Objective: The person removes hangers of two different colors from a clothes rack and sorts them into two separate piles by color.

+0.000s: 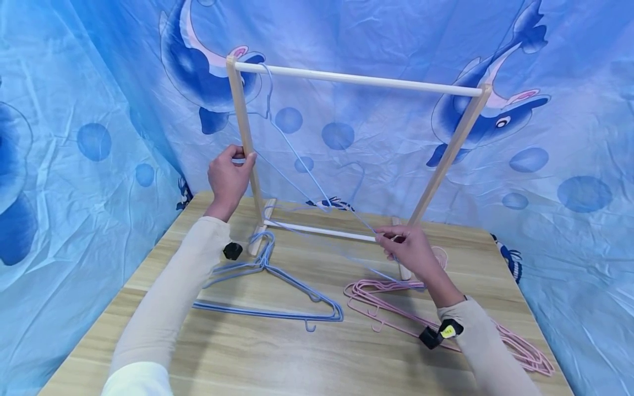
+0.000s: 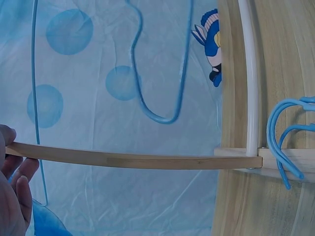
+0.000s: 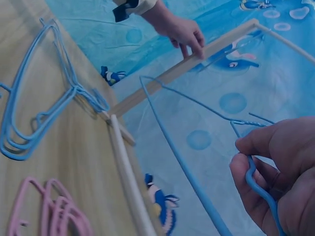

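My left hand (image 1: pixel 230 176) grips the left wooden post (image 1: pixel 241 115) of a small clothes rack, thumb and fingers on either side of it. Between thumb and fingers, my right hand (image 1: pixel 408 250) pinches a light blue clothes hanger (image 3: pixel 184 164) at the neck, by its hook. That hanger is tilted in front of the rack's lower right part, and my palm partly hides its hook. Another blue hanger (image 1: pixel 270 88) hangs by its hook from the white top rod (image 1: pixel 356 78), close to the left post.
Several blue hangers (image 1: pixel 267 314) lie stacked on the wooden table at front left. Beside them, to the right, is a pile of pink hangers (image 1: pixel 364 289) partly under my right forearm. A white lower rod (image 1: pixel 322 231) joins the rack's feet. Blue patterned cloth surrounds the table.
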`<state>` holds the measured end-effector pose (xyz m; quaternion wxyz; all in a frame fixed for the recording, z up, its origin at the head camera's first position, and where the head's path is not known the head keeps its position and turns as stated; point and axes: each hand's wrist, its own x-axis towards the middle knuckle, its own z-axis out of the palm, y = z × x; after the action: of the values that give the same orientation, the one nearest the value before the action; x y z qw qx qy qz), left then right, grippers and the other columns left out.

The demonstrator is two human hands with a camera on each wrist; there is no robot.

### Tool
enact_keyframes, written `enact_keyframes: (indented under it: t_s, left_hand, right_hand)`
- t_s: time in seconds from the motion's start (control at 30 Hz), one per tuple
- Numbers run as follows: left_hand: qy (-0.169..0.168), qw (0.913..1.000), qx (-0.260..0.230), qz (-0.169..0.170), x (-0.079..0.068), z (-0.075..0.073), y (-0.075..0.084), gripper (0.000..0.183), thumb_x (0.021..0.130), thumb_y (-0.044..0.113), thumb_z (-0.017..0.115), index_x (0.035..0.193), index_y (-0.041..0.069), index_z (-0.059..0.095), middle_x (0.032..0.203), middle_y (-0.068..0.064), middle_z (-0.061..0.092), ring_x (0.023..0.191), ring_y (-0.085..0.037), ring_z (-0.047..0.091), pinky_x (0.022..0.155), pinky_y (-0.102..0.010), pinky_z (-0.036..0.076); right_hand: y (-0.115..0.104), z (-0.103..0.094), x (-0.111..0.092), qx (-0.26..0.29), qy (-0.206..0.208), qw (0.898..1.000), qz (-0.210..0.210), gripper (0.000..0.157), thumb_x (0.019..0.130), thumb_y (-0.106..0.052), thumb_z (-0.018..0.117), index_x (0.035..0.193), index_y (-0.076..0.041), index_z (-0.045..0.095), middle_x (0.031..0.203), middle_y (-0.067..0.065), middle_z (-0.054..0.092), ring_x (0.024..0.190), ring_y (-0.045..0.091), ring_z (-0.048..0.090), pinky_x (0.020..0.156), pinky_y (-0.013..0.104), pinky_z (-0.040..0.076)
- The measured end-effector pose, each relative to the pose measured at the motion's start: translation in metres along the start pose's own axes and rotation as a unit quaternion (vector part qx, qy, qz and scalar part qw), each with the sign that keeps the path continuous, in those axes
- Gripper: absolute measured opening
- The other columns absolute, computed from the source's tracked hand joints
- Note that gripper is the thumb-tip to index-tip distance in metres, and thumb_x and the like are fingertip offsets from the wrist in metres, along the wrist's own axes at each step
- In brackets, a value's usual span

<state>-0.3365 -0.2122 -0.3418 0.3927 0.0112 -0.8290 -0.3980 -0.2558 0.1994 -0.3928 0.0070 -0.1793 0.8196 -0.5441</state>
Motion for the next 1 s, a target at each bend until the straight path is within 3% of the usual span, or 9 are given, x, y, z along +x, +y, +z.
enact_keyframes:
  t_s: [0.3,0.47,0.7,0.83,1.0]
  left_hand:
    - [0.0,1.0,0.004,-0.003,0.001,0.0,0.0,0.029,0.097,0.032,0.071,0.108,0.005,0.074,0.102,-0.014,0.077,0.088,-0.03,0.074,0.076,-0.048,0.058]
    - [-0.002,1.0,0.005,-0.007,0.001,0.001,0.0,0.03,0.097,0.034,0.071,0.107,0.005,0.074,0.102,-0.014,0.077,0.088,-0.03,0.074,0.076,-0.048,0.058]
    - [-0.001,1.0,0.008,-0.003,0.002,0.001,0.0,0.03,0.098,0.033,0.071,0.108,0.005,0.074,0.103,-0.013,0.077,0.091,-0.03,0.074,0.077,-0.048,0.059]
    - [0.0,1.0,0.009,-0.003,0.002,0.001,0.0,0.029,0.098,0.033,0.071,0.108,0.005,0.074,0.103,-0.013,0.077,0.091,-0.03,0.074,0.077,-0.048,0.058]
    - [-0.002,1.0,0.007,-0.002,0.002,0.0,0.001,0.029,0.097,0.033,0.071,0.107,0.006,0.074,0.103,-0.013,0.077,0.088,-0.03,0.075,0.077,-0.048,0.058]
  right_hand:
    - [0.033,0.025,-0.008,0.035,-0.019,0.999,-0.013,0.025,0.097,-0.006,0.068,0.118,0.008,0.072,0.077,0.01,0.065,0.058,0.015,0.06,0.051,0.029,0.052]
    - [0.042,0.043,-0.008,0.038,-0.037,0.999,-0.006,0.025,0.096,-0.006,0.07,0.117,0.008,0.072,0.074,0.015,0.065,0.055,0.018,0.059,0.05,0.03,0.051]
    - [0.047,0.071,-0.005,0.053,-0.073,0.996,-0.005,0.025,0.097,-0.008,0.07,0.117,0.006,0.073,0.078,0.009,0.066,0.057,0.022,0.059,0.052,0.034,0.053]
    - [0.048,0.089,-0.004,0.077,-0.1,0.992,0.007,0.027,0.098,-0.011,0.069,0.119,0.006,0.072,0.078,0.015,0.064,0.06,0.025,0.06,0.055,0.038,0.056]
    - [0.049,0.114,0.001,0.099,-0.121,0.988,0.004,0.027,0.099,-0.01,0.068,0.12,0.006,0.072,0.073,0.03,0.062,0.058,0.036,0.058,0.049,0.028,0.049]
